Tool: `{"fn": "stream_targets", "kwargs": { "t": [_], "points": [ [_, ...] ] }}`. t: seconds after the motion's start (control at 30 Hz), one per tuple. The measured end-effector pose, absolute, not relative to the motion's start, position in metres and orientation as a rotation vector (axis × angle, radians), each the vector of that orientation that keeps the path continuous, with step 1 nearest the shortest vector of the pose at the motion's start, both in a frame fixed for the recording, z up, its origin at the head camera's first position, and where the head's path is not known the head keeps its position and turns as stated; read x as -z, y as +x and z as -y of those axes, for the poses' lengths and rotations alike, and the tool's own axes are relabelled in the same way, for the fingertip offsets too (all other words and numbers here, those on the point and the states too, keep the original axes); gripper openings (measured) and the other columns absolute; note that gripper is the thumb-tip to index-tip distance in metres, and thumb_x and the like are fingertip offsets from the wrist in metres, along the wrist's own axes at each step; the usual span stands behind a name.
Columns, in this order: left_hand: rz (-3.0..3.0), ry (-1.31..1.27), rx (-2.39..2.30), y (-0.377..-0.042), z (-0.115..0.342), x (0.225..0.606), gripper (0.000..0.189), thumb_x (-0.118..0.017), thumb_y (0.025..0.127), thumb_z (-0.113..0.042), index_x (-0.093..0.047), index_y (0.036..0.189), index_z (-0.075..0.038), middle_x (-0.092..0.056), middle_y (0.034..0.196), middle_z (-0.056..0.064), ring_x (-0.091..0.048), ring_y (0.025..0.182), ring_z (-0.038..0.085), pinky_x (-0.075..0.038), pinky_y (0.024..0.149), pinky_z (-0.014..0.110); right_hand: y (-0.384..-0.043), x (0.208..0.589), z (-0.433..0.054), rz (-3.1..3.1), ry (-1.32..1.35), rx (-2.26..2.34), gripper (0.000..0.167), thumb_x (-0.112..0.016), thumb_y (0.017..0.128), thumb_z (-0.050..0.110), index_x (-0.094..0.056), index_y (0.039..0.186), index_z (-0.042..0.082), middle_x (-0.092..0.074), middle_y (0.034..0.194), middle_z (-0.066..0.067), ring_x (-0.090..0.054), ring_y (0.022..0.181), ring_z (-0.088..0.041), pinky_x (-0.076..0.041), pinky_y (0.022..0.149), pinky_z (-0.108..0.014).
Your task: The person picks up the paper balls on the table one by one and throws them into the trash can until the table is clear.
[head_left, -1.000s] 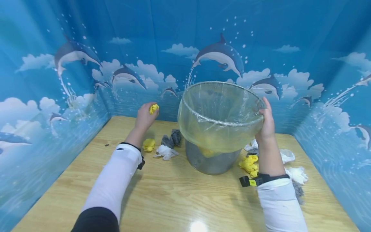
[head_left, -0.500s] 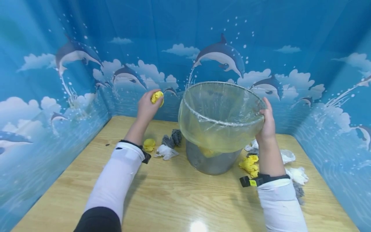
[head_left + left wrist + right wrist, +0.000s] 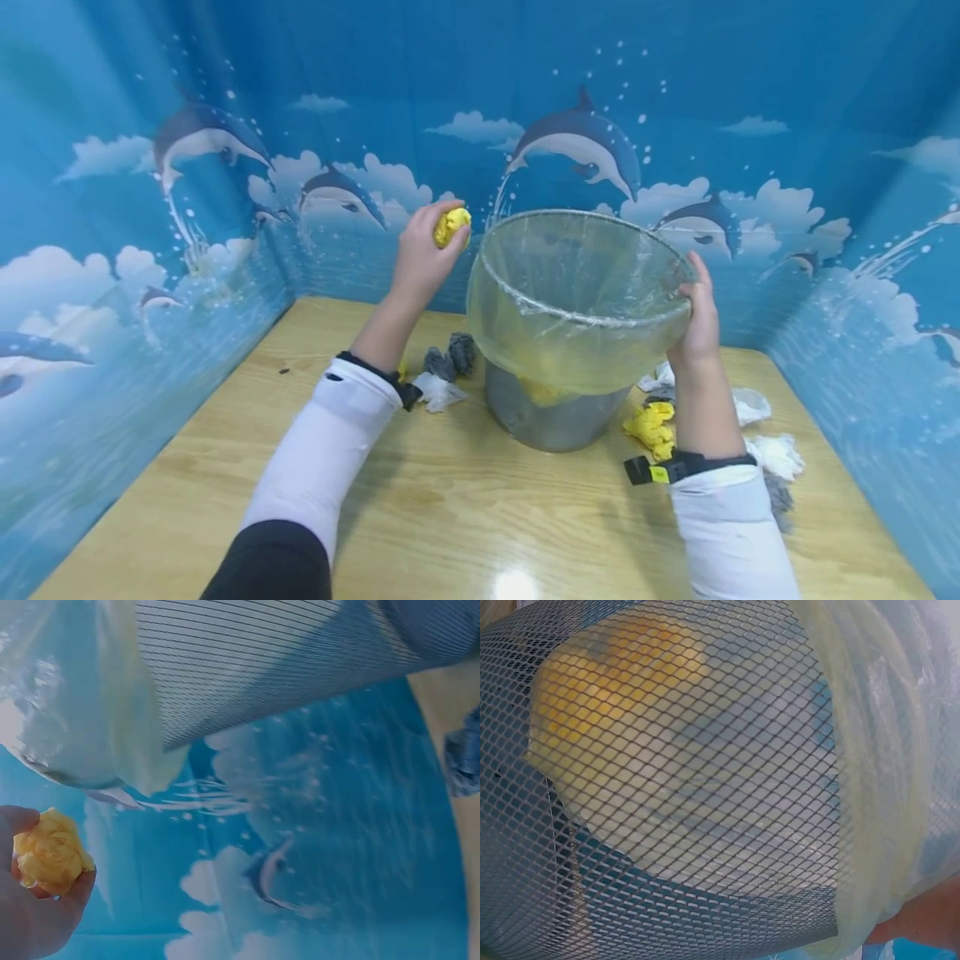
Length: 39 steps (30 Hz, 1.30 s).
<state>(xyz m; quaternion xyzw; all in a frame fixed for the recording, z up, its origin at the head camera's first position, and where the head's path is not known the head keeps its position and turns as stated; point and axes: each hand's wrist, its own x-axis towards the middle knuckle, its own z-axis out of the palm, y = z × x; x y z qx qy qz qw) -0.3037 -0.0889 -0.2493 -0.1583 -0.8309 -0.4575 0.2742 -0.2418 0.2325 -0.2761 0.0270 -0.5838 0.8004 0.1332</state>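
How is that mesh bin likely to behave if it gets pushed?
The mesh bin is probably light for its size, its wall being open mesh. It may tip if pushed high up, as its top looks wider than its base, though the right hand gripping it would likely help steady it.

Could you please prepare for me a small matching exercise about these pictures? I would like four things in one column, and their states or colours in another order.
Column one
1. bin
2. plastic bag
3. left grip
4. right grip

Column two
A. holding the lined rim
B. pale yellow and see-through
C. grey, with mesh walls
D. pinching a yellow wad

Right pairs: 1-C, 2-B, 3-D, 4-A
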Motion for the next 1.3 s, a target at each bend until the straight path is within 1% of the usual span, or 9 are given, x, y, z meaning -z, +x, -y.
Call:
{"fn": "stream_targets", "kwargs": {
  "t": [0.17, 0.27, 0.33, 0.43, 0.5, 0.6, 0.8, 1.0, 1.3],
  "points": [
    [2.237, -0.543, 1.217, -0.294, 0.075, 0.240, 0.039, -0.060, 0.095, -0.024, -0.058, 0.133, -0.014, -0.051, 0.139, 0.011, -0.054, 0.116, 0.026, -0.055, 0.082, 0.036, -0.240, 0.278, -0.233, 1.704, 0.059, -2.329, 0.063, -0.028, 0.096, 0.021, -0.010, 0.156, 0.030, -0.014, 0.160, -0.004, -0.041, 0.123, -0.012, -0.039, 0.097, -0.021],
    [2.244, -0.589, 1.199, -0.286, 0.069, 0.236, 0.039, -0.061, 0.095, -0.025, -0.058, 0.133, -0.015, -0.052, 0.137, 0.010, -0.054, 0.114, 0.024, -0.055, 0.081, 0.035, -0.240, 0.279, -0.231, 1.713, 0.072, -2.324, 0.063, -0.028, 0.096, 0.021, -0.009, 0.156, 0.028, -0.017, 0.159, -0.004, -0.042, 0.121, -0.011, -0.038, 0.097, -0.022],
    [2.254, -0.629, 1.180, -0.281, 0.065, 0.231, 0.040, -0.062, 0.095, -0.025, -0.058, 0.133, -0.015, -0.053, 0.137, 0.009, -0.054, 0.115, 0.023, -0.054, 0.082, 0.035, -0.241, 0.279, -0.230, 1.709, 0.081, -2.321, 0.063, -0.028, 0.096, 0.021, -0.010, 0.156, 0.027, -0.020, 0.156, -0.004, -0.044, 0.118, -0.011, -0.039, 0.096, -0.022],
    [2.280, -0.714, 1.132, -0.273, 0.056, 0.223, 0.041, -0.063, 0.094, -0.026, -0.058, 0.133, -0.014, -0.053, 0.138, 0.009, -0.053, 0.119, 0.023, -0.053, 0.086, 0.034, -0.241, 0.277, -0.230, 1.697, 0.090, -2.318, 0.063, -0.028, 0.096, 0.021, -0.010, 0.156, 0.026, -0.022, 0.155, -0.005, -0.045, 0.117, -0.011, -0.040, 0.095, -0.021],
    [2.302, -0.767, 1.110, -0.268, 0.049, 0.217, 0.041, -0.063, 0.094, -0.026, -0.058, 0.133, -0.014, -0.053, 0.138, 0.008, -0.051, 0.123, 0.022, -0.052, 0.090, 0.033, -0.241, 0.276, -0.230, 1.689, 0.093, -2.323, 0.063, -0.028, 0.096, 0.020, -0.009, 0.156, 0.026, -0.020, 0.157, -0.005, -0.045, 0.117, -0.011, -0.041, 0.096, -0.020],
    [2.328, -0.820, 1.073, -0.264, 0.038, 0.211, 0.041, -0.064, 0.093, -0.026, -0.058, 0.133, -0.015, -0.053, 0.138, 0.007, -0.051, 0.124, 0.020, -0.052, 0.090, 0.029, -0.241, 0.274, -0.231, 1.690, 0.095, -2.324, 0.064, -0.028, 0.096, 0.021, -0.008, 0.156, 0.027, -0.016, 0.160, -0.006, -0.043, 0.120, -0.011, -0.040, 0.096, -0.020],
    [2.383, -0.890, 0.985, -0.262, 0.021, 0.206, 0.043, -0.062, 0.094, -0.027, -0.055, 0.135, -0.016, -0.052, 0.139, 0.006, -0.052, 0.122, 0.019, -0.051, 0.087, 0.024, -0.242, 0.274, -0.232, 1.690, 0.092, -2.313, 0.063, -0.027, 0.096, 0.021, -0.010, 0.156, 0.027, -0.016, 0.160, -0.004, -0.041, 0.123, -0.012, -0.039, 0.097, -0.021],
    [2.456, -0.929, 0.926, -0.260, 0.010, 0.206, 0.047, -0.061, 0.095, -0.030, -0.052, 0.139, -0.016, -0.050, 0.141, 0.005, -0.051, 0.124, 0.018, -0.050, 0.088, 0.025, -0.242, 0.275, -0.233, 1.695, 0.091, -2.314, 0.063, -0.027, 0.096, 0.021, -0.009, 0.156, 0.027, -0.016, 0.160, -0.004, -0.040, 0.125, -0.013, -0.039, 0.097, -0.021],
    [2.459, -0.950, 0.884, -0.259, 0.004, 0.205, 0.048, -0.060, 0.095, -0.032, -0.052, 0.140, -0.017, -0.051, 0.140, 0.004, -0.051, 0.124, 0.017, -0.050, 0.089, 0.025, -0.242, 0.275, -0.233, 1.714, 0.093, -2.296, 0.063, -0.027, 0.096, 0.022, -0.008, 0.156, 0.027, -0.016, 0.160, -0.004, -0.037, 0.130, -0.015, -0.038, 0.100, -0.022]
  ]
}}
